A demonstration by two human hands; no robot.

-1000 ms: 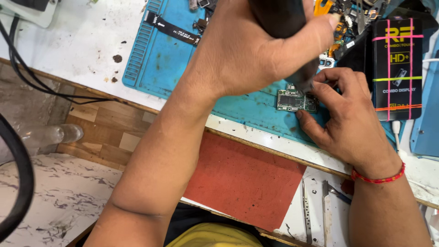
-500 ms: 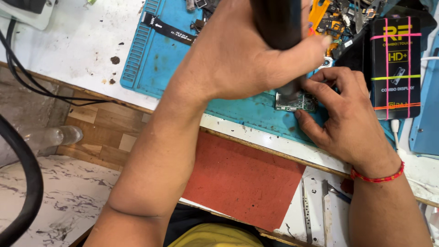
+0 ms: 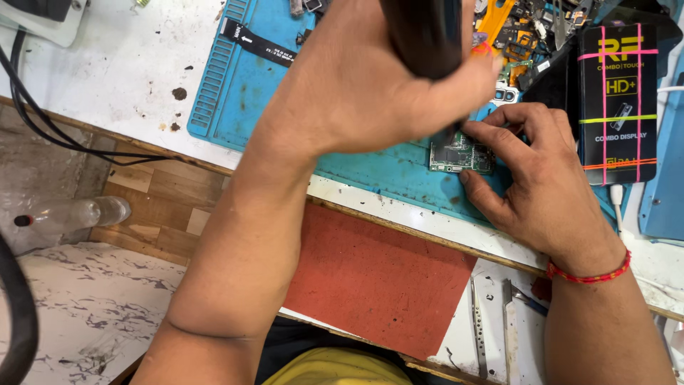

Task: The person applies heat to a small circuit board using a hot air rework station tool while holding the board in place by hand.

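- Far left, I see black cables [image 3: 43, 121] trailing over the white bench edge, and a clear plastic bottle [image 3: 71, 214] lying on its side down on the floor.
- Moving in, the blue work mat [image 3: 242, 93] covers the bench top, with a black flex strip [image 3: 255, 44] lying flat near its upper edge.
- Below the bench edge sits a red sheet [image 3: 377, 278].
- Centre now: my left hand [image 3: 363, 78] is wrapped in a tight fist around a thick black tool handle [image 3: 424, 32], tip pointing down at the board.
- The small green circuit board [image 3: 459, 155] lies flat on the mat, right under that tip.
- My right hand [image 3: 541, 185] has its fingers half curled, thumb and fingertips pressed against the board's right and lower edges, pinning it down. A red thread band [image 3: 588, 274] circles that wrist.
- Far right, a black box with pink stripes [image 3: 616, 100] stands just beside the right hand; tweezers [image 3: 479, 328] lie below.
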